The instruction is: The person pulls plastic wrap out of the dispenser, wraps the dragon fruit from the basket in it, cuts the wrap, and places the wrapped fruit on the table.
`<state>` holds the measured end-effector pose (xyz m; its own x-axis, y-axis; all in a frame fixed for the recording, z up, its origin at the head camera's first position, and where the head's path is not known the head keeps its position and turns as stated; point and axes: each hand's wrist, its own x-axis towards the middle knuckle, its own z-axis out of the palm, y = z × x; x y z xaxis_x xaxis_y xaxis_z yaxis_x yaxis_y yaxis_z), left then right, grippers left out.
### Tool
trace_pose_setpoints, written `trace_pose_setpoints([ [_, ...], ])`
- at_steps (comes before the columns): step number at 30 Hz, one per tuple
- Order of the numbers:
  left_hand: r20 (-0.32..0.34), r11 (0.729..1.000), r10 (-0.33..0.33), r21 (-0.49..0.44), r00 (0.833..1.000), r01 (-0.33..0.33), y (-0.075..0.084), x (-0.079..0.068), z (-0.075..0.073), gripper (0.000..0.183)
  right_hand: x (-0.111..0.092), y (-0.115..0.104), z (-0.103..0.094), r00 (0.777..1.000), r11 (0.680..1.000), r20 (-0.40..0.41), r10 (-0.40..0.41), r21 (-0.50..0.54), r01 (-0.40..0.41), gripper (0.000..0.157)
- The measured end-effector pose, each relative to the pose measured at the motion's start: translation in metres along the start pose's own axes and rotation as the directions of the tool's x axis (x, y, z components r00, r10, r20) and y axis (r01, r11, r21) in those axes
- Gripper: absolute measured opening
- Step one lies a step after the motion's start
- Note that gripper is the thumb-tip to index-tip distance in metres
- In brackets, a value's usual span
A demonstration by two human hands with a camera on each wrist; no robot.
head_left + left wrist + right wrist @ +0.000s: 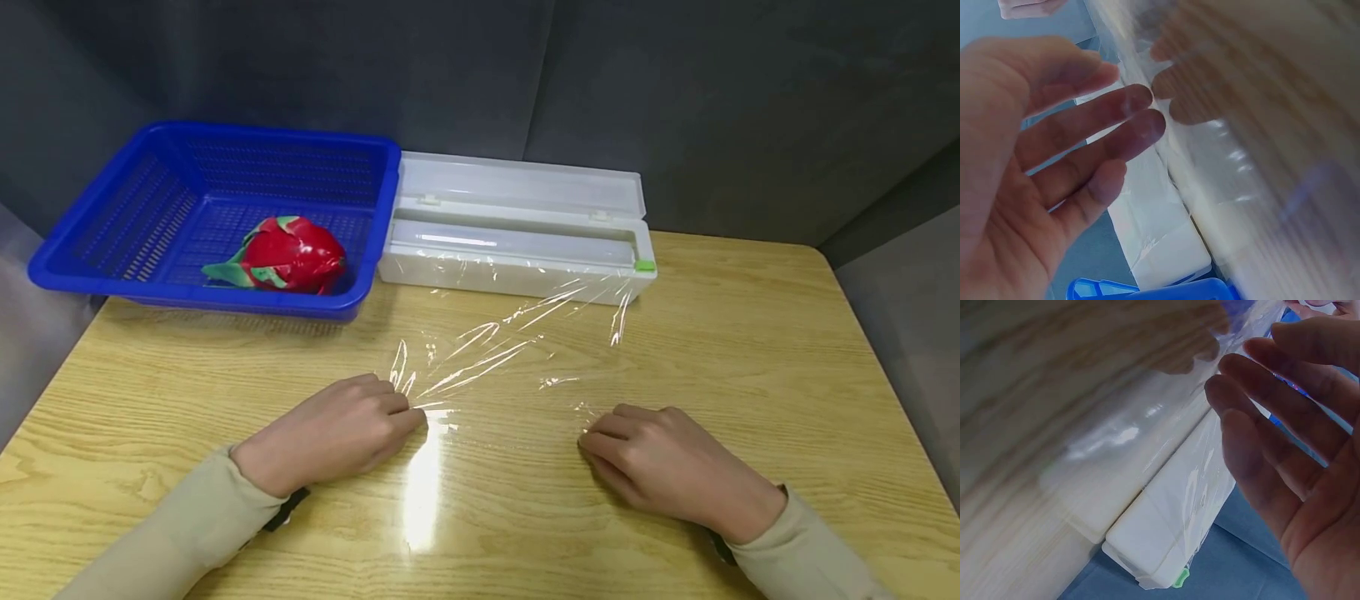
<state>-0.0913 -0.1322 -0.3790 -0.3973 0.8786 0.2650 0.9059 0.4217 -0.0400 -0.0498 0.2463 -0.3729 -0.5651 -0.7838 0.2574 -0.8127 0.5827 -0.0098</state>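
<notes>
A clear sheet of cling film (487, 358) stretches from a white cling film box (517, 279) toward me, with shiny creases fanning out from my left hand. My left hand (341, 429) pinches the film's near edge on the left, low over the wood. At the right, my right hand (667, 462) pinches the same edge between thumb and forefinger. Both wrist views show the other fingers loosely bent, their tips close to the tabletop. Inside the box, whose lid (525, 187) stands raised at the back, lies the film roll (517, 242).
A blue plastic basket (56, 271) stands at the back left, touching or nearly touching the box. In it lies a red and green dragon fruit (292, 254). A green tab (645, 266) sits at the box's right end. Dark grey panels (712, 108) rise behind the wooden table (750, 333).
</notes>
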Motion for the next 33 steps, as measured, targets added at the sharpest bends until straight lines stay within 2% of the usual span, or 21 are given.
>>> trace_pose_setpoints([
  [7,-0.001,1.0,-0.002,0.003,1.0,0.002,-0.001,-0.001,-0.001,0.006,0.001,0.001,-0.002,1.0,1.0,0.017,0.0,0.007,0.0,0.003],
  [11,-0.008,1.0,0.006,0.01,1.0,-0.006,-0.002,-0.001,-0.001,0.006,0.004,0.004,-0.005,1.0,1.0,-0.002,-0.002,0.002,0.002,0.005],
  [15,-0.017,1.0,0.01,0.018,1.0,-0.01,-0.004,0.0,-0.001,0.007,0.01,0.01,-0.006,0.999,1.0,-0.05,-0.001,-0.006,0.001,0.039],
  [18,-0.024,1.0,0.008,0.024,1.0,-0.008,-0.005,0.001,-0.002,0.009,0.015,0.015,-0.005,0.996,1.0,-0.092,0.009,0.012,-0.008,0.057],
  [23,-0.033,1.0,-0.002,0.019,0.999,0.002,-0.008,0.005,-0.004,0.013,0.022,0.021,-0.005,0.989,0.998,-0.145,0.03,0.061,-0.022,0.051],
  [27,-0.045,1.0,-0.009,0.012,0.999,0.009,-0.011,0.008,-0.008,0.013,0.025,0.024,-0.004,0.991,0.996,-0.121,0.053,0.082,-0.044,0.025],
  [28,-0.049,1.0,-0.01,0.011,0.999,0.011,-0.012,0.009,-0.009,0.013,0.026,0.025,-0.004,0.992,0.995,-0.111,0.061,0.082,-0.052,0.024],
  [33,-0.096,1.0,0.002,0.005,0.995,-0.002,-0.017,0.014,-0.013,0.012,0.029,0.027,-0.003,0.993,0.994,-0.071,0.09,0.065,-0.086,0.042],
])
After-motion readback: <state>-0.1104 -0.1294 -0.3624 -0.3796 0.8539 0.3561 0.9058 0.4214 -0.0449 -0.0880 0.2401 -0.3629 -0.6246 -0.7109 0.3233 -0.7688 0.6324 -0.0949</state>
